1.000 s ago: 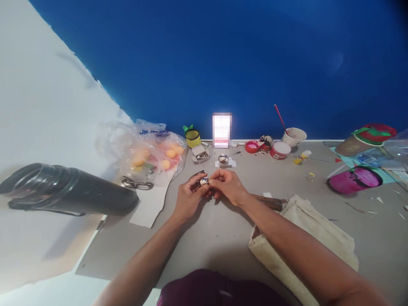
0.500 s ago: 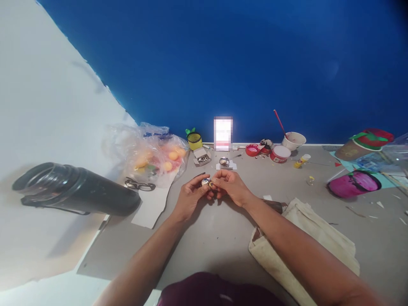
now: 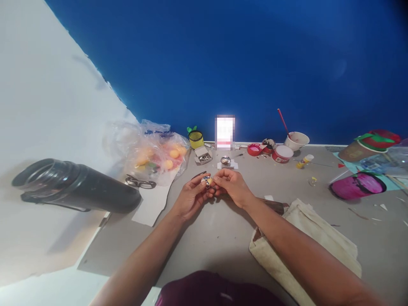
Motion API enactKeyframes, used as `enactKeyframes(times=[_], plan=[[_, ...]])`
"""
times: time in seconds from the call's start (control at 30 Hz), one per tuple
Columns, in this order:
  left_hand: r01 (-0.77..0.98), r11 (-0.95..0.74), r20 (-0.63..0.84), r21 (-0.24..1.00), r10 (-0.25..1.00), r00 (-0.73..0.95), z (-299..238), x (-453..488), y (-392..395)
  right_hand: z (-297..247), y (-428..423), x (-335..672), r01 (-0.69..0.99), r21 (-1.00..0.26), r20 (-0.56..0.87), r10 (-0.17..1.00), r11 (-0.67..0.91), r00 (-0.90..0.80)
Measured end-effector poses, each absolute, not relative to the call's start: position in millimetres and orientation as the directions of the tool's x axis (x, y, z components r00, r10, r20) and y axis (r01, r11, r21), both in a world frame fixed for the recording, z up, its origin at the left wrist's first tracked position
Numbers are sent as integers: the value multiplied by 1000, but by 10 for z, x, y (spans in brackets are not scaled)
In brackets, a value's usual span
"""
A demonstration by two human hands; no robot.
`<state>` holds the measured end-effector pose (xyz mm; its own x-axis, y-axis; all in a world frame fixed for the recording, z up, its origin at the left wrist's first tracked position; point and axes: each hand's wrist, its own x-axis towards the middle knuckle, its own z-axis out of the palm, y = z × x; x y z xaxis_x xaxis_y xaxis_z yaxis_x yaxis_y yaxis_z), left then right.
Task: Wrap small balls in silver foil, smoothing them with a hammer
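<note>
A small yellow ball, partly covered with shiny silver pieces, is between my two hands above the middle of the table. My left hand is closed around its left side, thumb on top and fingers beneath. From the right, my right hand pinches at the ball's edge; whether a small piece sits between those fingertips is hidden. Just beyond my hands, a silver-covered ball rests on a piece of white card. An open small box of shiny metal pieces stands to its left.
A dark bottle, glasses and a plastic bag with orange balls are left. At the back stand a bright screen, a red-lidded tub and a white cup. A beige cloth and pink cup are right.
The ball has turned in my fingers, and more of its yellow surface now faces up. Both hands stay closed at nearly the same place; the view has shifted slightly.
</note>
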<state>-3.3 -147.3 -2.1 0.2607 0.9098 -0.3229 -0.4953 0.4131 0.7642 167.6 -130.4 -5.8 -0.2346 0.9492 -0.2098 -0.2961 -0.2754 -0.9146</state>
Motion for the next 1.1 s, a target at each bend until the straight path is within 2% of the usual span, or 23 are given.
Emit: enactKeyframes(times=[0.1,0.2,0.23,0.3,0.4,0.47,0.6,0.77,0.9,1.1], plan=[[-504,395,-319,768,918,233,-20,-41,-1459,-69,-1245,1746,-143,-969,-178,971,-201,-162],[-517,340,-300,786,940,162,-19,-68,-1424,-31,-1179,1863,248,-964,-125,988,-100,-87],[-521,320,-293,792,946,135,-18,-80,-1410,-10,-1165,1898,411,-909,-102,992,-64,-70],[-527,286,-283,800,955,90,-16,-103,-1388,32,-1157,1946,704,-710,-73,996,-10,-59],[-522,271,-279,809,958,65,-13,-123,-1375,66,-1177,1964,922,-384,-95,992,44,-87],[-510,282,-287,812,955,71,-12,-123,-1378,66,-1195,1962,953,-286,-118,983,100,-139],[-490,309,-303,815,948,95,-9,-113,-1389,69,-1201,1984,944,-263,-156,956,202,-248],[-476,318,-296,820,947,123,-5,-115,-1398,85,-1153,2046,962,-215,-226,950,169,-217],[-453,311,-271,835,950,154,2,-109,-1418,58,-1139,2051,962,-223,-280,934,159,-219],[-438,287,-221,852,955,197,29,-85,-1455,64,-1176,2021,946,-264,-255,932,189,-257]])
